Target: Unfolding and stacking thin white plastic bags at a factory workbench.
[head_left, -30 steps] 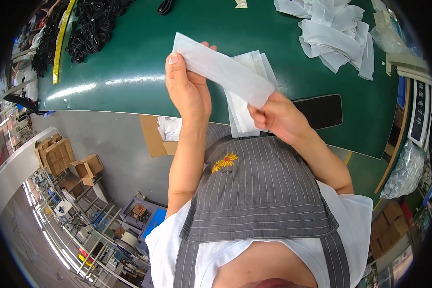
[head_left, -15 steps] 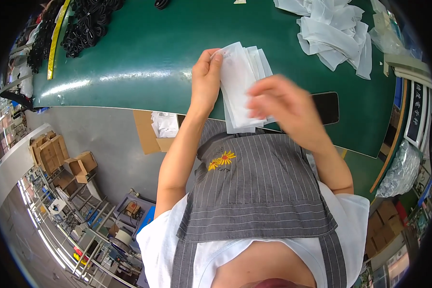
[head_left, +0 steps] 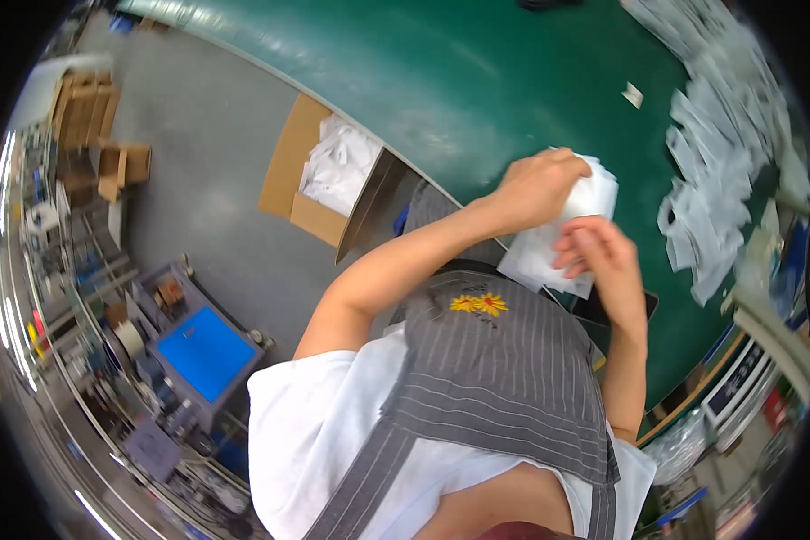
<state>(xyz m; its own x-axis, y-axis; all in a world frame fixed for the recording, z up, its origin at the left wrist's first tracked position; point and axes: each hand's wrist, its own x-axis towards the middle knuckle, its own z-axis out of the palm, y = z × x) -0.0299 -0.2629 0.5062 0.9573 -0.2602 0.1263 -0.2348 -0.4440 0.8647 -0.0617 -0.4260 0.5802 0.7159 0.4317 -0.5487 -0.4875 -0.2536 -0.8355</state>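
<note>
A small stack of white, translucent flat bags or sheets [head_left: 594, 193] lies fanned over the green table's [head_left: 477, 99] near edge. My left hand [head_left: 542, 187] is closed around its far left side, fingers curled over the top. Beside it, my right hand [head_left: 607, 256] is over the right part of the stack with fingers bent and slightly apart. Whether those fingertips touch the top sheet I cannot tell. A dark phone [head_left: 589, 310] lies partly hidden behind my right wrist.
A long heap of similar white pieces [head_left: 706, 180] spreads along the table's right side, near a small paper slip [head_left: 633, 95]. Left of me, an open cardboard box [head_left: 288, 171] on the floor holds white crumpled pieces [head_left: 342, 166]. Black cables [head_left: 549, 4] lie at the far edge of view.
The view has turned, so the table and box appear rotated. Both hands and the stack now appear farther right. My right hand has moved closer to my left and is less blurred.
</note>
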